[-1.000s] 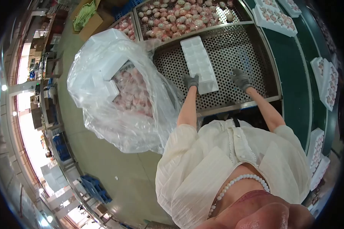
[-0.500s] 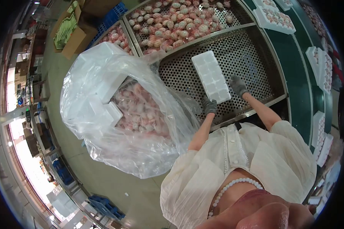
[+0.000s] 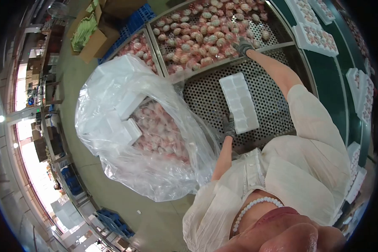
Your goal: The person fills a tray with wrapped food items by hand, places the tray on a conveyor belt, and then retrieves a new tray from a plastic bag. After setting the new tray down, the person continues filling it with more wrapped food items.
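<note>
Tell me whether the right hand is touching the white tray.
Apart. The head view shows the metal divider and bare perforated metal between the right hand and the white tray.

The gloved left hand touches a white tray on perforated metal. The gloved right hand reaches into pink-wrapped, egg-shaped pieces beyond.

An industrial packing hall, with bulk goods beside a conveyor line.
On the right, a green conveyor belt is carrying white foam trays filled with rounded goods; at the far side, a perforated steel bin is holding many film-wrapped, egg-shaped goods. Storage racking is lining the left, a blue plastic pallet is lying on the greenish floor, and an open cardboard carton is standing far left.
</note>
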A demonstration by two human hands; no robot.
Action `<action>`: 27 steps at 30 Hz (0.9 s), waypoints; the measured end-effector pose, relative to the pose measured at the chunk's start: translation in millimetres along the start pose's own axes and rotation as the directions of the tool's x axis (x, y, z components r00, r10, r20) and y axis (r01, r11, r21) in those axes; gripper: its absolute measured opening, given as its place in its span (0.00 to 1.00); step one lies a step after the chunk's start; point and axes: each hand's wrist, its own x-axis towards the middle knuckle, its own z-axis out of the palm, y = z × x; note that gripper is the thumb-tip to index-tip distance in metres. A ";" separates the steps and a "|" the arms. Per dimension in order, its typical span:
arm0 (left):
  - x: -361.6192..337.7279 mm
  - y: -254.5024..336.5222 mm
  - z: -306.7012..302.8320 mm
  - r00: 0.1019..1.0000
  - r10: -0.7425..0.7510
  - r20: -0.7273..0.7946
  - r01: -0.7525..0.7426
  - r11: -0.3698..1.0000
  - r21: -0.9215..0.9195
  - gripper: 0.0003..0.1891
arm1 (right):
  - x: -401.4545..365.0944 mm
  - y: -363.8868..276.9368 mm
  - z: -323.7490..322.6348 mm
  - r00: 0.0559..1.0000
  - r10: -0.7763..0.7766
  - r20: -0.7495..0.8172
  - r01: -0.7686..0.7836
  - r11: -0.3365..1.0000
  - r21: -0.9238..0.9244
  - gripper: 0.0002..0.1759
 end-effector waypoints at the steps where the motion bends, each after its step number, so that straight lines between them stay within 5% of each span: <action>1: 4.9 6.8 0.4 0.999 -0.028 0.037 0.030 0.997 -0.068 0.35 | 9.7 -2.6 3.8 1.000 -0.007 -0.002 0.007 1.000 0.011 0.37; 4: 12.3 22.0 4.4 0.997 -0.004 0.082 0.018 0.985 -0.172 0.38 | 8.4 -3.6 12.9 0.954 0.143 0.262 -0.180 0.976 0.124 0.44; 6: 16.7 42.2 2.2 0.977 -0.084 0.197 0.092 0.995 -0.030 0.41 | 22.1 3.7 25.6 0.957 0.158 0.245 -0.198 0.969 0.149 0.47; 8: 19.5 48.8 4.4 0.970 -0.132 0.204 0.139 0.990 -0.019 0.43 | 25.7 14.6 28.2 0.980 0.138 0.145 -0.184 0.908 0.377 0.48; 10: 27.2 46.5 7.5 0.974 -0.148 0.172 0.149 0.989 0.010 0.43 | 51.6 35.6 56.8 0.967 0.096 0.234 -0.215 0.802 0.557 0.49; 12: 32.4 43.2 10.2 0.958 -0.169 0.231 0.156 0.985 0.072 0.45 | 63.2 52.2 87.9 0.985 0.152 -0.084 -0.066 0.777 0.626 0.47; 13: 30.0 43.8 11.1 0.960 -0.155 0.233 0.140 0.987 0.080 0.45 | 32.0 38.8 47.2 0.992 0.129 0.004 -0.079 0.584 0.808 0.39; 14: 24.6 46.2 11.1 0.962 -0.141 0.234 0.124 0.989 0.086 0.45 | 12.5 41.7 38.2 0.991 0.132 0.019 -0.093 0.583 0.807 0.39; 16: 16.2 53.3 8.5 0.981 -0.100 0.164 0.093 0.994 0.053 0.42 | -10.6 49.9 34.1 0.997 -0.066 -0.045 0.041 -0.065 0.997 0.30; 17: 21.9 51.5 10.2 0.998 0.042 0.042 -0.043 0.999 0.010 0.38 | -20.3 62.5 44.0 0.967 -0.127 -0.222 0.242 0.178 0.954 0.25; 18: 24.7 49.2 12.6 0.981 0.175 -0.082 -0.177 0.984 -0.014 0.35 | -35.6 61.8 40.7 0.968 -0.125 -0.216 0.237 0.180 0.955 0.25; 20: 21.3 75.4 10.9 0.957 0.281 -0.075 -0.288 0.953 -0.095 0.31 | -72.0 58.1 28.6 0.997 0.059 -0.056 0.031 0.355 0.934 0.25; 21: 24.2 88.3 11.1 0.915 0.393 -0.084 -0.402 0.899 -0.174 0.27 | -64.0 68.2 53.5 0.996 0.088 0.009 -0.016 0.075 0.997 0.25; 22: 37.9 90.7 16.9 0.914 0.397 -0.086 -0.406 0.898 -0.172 0.27 | -69.7 67.9 49.1 0.996 0.087 0.006 -0.013 0.073 0.997 0.25; 24: 70.0 93.6 28.1 0.931 0.358 0.069 -0.220 0.703 -0.677 0.26 | -81.4 63.5 35.2 0.989 0.037 0.142 -0.142 -0.017 0.990 0.27; 25: 72.8 107.8 22.6 0.952 0.250 0.176 -0.019 0.621 -0.784 0.22 | -73.9 76.4 58.1 1.000 -0.030 0.005 0.004 0.317 0.948 0.29; 26: 66.6 125.9 15.4 0.942 0.150 0.301 0.191 0.500 -0.845 0.19 | -89.3 74.1 49.4 1.000 -0.023 0.011 -0.003 0.320 0.947 0.29; 27: 52.1 144.4 12.3 0.941 0.138 0.309 0.202 0.502 -0.841 0.19 | -115.1 62.4 33.4 0.985 -0.084 -0.148 0.170 0.500 0.849 0.32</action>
